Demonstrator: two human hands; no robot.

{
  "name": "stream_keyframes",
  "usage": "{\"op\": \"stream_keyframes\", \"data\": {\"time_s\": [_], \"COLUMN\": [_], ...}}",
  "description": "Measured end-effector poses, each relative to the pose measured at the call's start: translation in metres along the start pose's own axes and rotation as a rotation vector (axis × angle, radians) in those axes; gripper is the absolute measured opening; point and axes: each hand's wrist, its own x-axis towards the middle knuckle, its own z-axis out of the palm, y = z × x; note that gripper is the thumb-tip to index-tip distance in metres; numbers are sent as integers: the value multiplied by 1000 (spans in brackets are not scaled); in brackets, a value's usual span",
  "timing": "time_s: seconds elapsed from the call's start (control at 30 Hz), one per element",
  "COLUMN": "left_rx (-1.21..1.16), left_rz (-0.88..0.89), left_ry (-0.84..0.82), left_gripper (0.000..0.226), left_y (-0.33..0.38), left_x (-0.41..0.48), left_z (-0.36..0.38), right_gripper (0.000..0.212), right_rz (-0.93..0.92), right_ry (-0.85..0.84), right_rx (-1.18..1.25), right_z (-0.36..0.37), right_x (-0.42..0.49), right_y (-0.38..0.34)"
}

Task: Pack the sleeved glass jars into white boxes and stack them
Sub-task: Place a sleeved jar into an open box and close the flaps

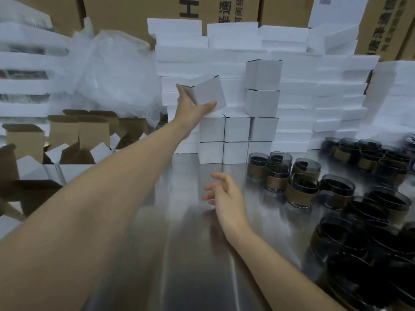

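My left hand (pixel 190 106) reaches far forward and grips a closed white box (pixel 207 94), tilted, just above the left column of the stack of white boxes (pixel 237 131). That stack stands at the back of the metal table (pixel 179 243), two high on the left and four high on its right column. My right hand (pixel 224 191) hovers over the table with loosely curled fingers and holds nothing. Dark glass jars with brown sleeves (pixel 298 182) crowd the right side of the table.
Open empty boxes (pixel 67 140), brown inside, lie piled at the left. White foam trays (pixel 314 104) are stacked behind the boxes, with a clear plastic bag (pixel 112 75) and brown cartons (pixel 235 12) beyond them.
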Motion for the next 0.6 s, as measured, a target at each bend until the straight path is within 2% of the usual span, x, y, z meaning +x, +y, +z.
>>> {"op": "stream_keyframes", "data": {"time_s": [0.1,0.17,0.27,0.37,0.5,0.6], "left_rx": [73,112,153,192,275,332], "left_rz": [7,6,47,105,60,165], "left_ry": [-120,-134,-81,-13,140,214], "left_gripper": [107,103,90,62,66,54], "left_y": [-8,-17,-33,-46,-57,-70], "left_x": [21,30,41,49,40,-2], "left_z": [8,12,16,17,26,30], "right_gripper": [35,35,34,31,29,32], "right_rz": [-1,13,3,-1,-2,-5], "right_ry": [-53,-78,-111,-137,-127,-96], "right_rx": [-24,-25,-99,-147,-173,-166], "right_z": [2,3,3,5,5,4], "right_x": [0,-1,0,0,0,1], "right_y": [6,8,9,10,8,7]}}
